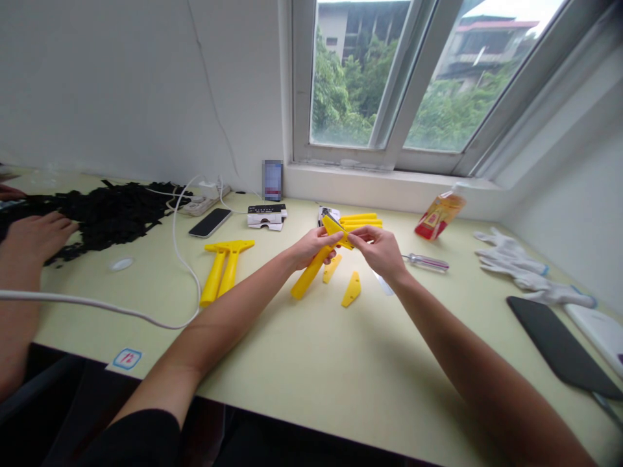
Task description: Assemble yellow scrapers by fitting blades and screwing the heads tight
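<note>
"So, where is the yellow plastic tool with the thick round handle and flat head (311, 274)?"

"Just over the middle of the pale green tabletop (311, 363), between both hands. Its long axis slants: the handle's end points lower left, back toward the person, and the head points upper right, toward the grey-framed window (402, 84)."

"How are the hands?"

"Close together, both on the tool. The left hand (316, 250) is clamped where handle meets head, thumb on the head; the right hand (379, 253) pinches the head's right end with its fingertips."

"And nearby?"

"Two flat yellow wedge-shaped plates (351, 290) lie below it, and a clear-handled screwdriver (428, 262) lies to the right, shaft pointing left."
</note>
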A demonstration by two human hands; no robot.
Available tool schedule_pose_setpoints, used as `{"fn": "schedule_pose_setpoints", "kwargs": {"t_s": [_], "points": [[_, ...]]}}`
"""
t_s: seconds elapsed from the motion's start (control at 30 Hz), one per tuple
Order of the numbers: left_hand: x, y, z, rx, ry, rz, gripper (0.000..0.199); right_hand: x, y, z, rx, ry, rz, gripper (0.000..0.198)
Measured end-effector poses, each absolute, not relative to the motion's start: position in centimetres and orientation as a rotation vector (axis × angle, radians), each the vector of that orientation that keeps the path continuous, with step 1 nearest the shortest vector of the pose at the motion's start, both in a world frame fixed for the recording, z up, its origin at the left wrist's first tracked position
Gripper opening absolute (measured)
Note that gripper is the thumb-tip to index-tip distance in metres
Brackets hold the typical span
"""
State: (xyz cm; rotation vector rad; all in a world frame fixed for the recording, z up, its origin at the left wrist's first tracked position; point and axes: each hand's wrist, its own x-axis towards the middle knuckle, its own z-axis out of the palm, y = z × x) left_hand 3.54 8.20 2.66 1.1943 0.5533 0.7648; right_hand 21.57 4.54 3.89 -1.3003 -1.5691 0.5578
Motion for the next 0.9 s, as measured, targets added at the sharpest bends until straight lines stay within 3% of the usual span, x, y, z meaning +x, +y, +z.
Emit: {"fn": "schedule_pose_setpoints", "kwargs": {"t_s": [0.5, 0.9], "points": [[3.63, 7.98, 2.76, 1.212, 0.570, 0.787, 0.046, 21.40, 4.10, 4.01, -1.334, -1.722, 0.051, 0.017], [3.64, 7.47, 3.39, 1.271, 0.537, 0.751, 0.046, 22.00, 4.69, 4.14, -1.162, -1.645, 0.819, 0.039]]}}
